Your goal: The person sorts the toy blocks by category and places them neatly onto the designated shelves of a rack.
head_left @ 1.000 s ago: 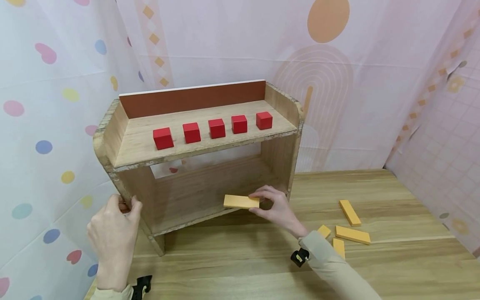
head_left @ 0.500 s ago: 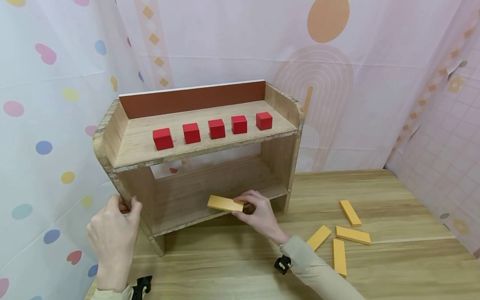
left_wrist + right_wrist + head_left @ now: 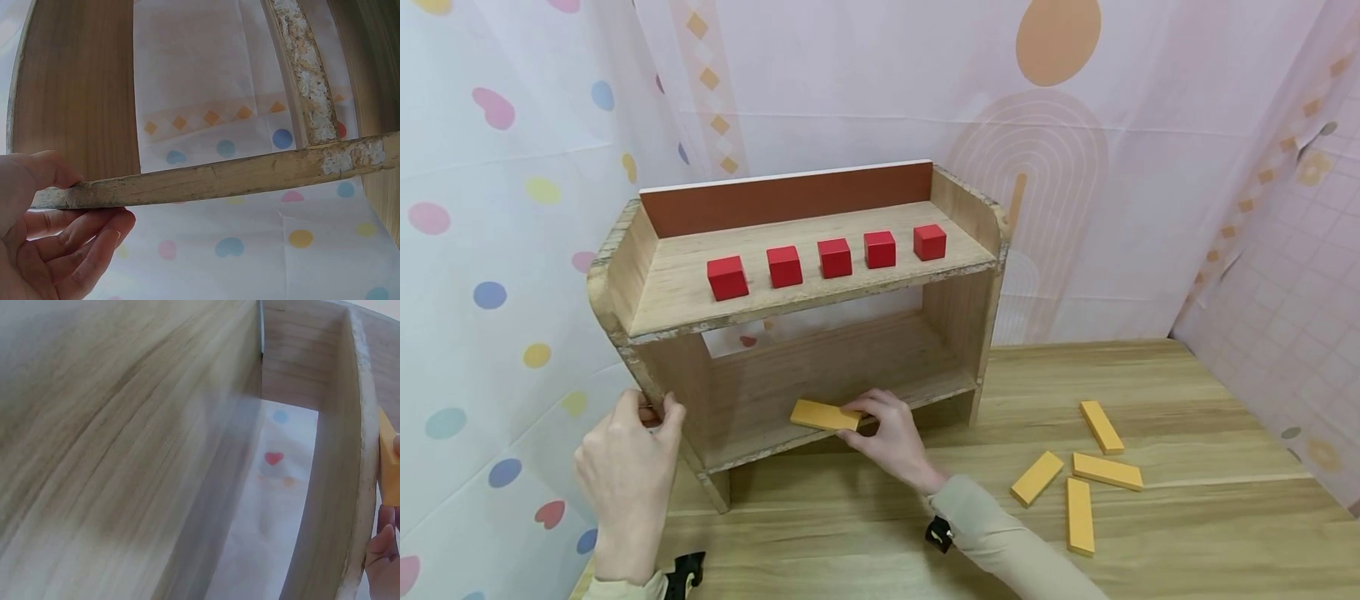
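A two-tier wooden shelf (image 3: 790, 227) stands on the table, several red cubes (image 3: 835, 259) lined up along its top board. My left hand (image 3: 628, 475) grips the front edge of the left side panel (image 3: 237, 177), thumb on one face and fingers on the other. Between the thumb and fingers of my right hand (image 3: 891, 437) is the right end of a yellow rectangular block (image 3: 816, 414). That block lies across the front edge of the lower board (image 3: 827, 362), left of its middle. In the right wrist view the block (image 3: 389, 475) shows at the right border, partly cut off.
Several more yellow blocks (image 3: 1107, 472) lie loose on the wood-grain table (image 3: 1210, 525), right of the shelf. Patterned curtains (image 3: 880, 83) hang behind and on both sides. A brown strip (image 3: 790, 200) backs the top board.
My right hand has carried the yellow block leftward along the lower board's front and slightly down. Its forearm has uncovered loose blocks on the table. The left hand keeps its grip.
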### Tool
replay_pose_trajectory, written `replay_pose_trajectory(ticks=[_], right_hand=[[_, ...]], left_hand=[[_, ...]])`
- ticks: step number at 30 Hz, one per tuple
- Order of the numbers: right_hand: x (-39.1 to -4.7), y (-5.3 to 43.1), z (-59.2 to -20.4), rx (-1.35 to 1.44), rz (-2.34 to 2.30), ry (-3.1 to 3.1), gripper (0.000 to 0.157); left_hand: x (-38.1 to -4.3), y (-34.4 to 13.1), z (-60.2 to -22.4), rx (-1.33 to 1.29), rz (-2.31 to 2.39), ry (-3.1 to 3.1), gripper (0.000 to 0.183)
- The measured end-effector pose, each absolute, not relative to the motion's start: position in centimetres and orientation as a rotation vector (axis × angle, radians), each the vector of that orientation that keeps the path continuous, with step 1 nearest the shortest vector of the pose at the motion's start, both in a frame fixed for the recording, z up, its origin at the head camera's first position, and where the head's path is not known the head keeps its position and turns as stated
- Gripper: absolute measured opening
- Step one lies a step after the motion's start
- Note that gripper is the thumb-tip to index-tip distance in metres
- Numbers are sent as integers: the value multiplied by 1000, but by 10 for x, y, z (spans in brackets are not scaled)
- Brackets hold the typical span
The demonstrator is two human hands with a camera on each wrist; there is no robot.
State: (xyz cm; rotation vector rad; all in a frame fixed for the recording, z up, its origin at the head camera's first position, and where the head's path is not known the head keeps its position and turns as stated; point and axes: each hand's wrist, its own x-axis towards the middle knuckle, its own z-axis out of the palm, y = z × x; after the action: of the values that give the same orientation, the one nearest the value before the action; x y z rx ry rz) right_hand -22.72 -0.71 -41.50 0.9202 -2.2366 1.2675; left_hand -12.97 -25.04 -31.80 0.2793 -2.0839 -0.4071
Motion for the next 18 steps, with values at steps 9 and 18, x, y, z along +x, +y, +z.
replay_pose_trajectory(ticks=[9, 18], right_hand=[[-226, -4, -413, 997, 1126, -2292, 25], [-225, -3, -415, 1110, 1095, -2268, 21]], left_hand=[[-130, -250, -318, 267, -400, -2075, 23], [-130, -251, -320, 271, -398, -2070, 23]])
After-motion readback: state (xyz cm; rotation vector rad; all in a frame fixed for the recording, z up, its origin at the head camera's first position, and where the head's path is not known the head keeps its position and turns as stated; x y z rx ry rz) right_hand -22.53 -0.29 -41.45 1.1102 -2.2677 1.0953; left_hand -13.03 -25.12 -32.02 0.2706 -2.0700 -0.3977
